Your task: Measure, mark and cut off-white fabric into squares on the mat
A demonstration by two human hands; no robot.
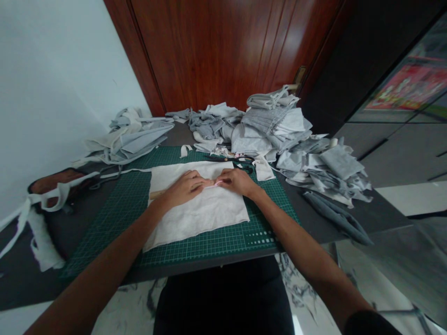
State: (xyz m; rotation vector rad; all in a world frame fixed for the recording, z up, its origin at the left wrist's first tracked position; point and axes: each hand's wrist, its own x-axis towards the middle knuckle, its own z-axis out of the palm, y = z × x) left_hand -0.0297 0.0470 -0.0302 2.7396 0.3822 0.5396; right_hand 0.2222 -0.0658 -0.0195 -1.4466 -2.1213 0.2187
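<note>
Left hand [189, 187] is laid palm-down over the white cloth [206, 214], fingers lightly bent, any grip hidden; a small pink item [218, 183], its long axis roughly left to right, is pinched by the right hand [234, 181]. Bare green mat [118, 204] is left beside the cloth's left edge; the far side is crowded by fabric piles [270, 125].

Left hand [186, 187] partly covers tan strip [158, 194] at its 9 o'clock. Pink item [219, 183] at right hand [236, 180]: too small to identify. Red panel [407, 87], 2 o'clock: markings blurred. Door [209, 51], 12 o'clock: top cropped.
</note>
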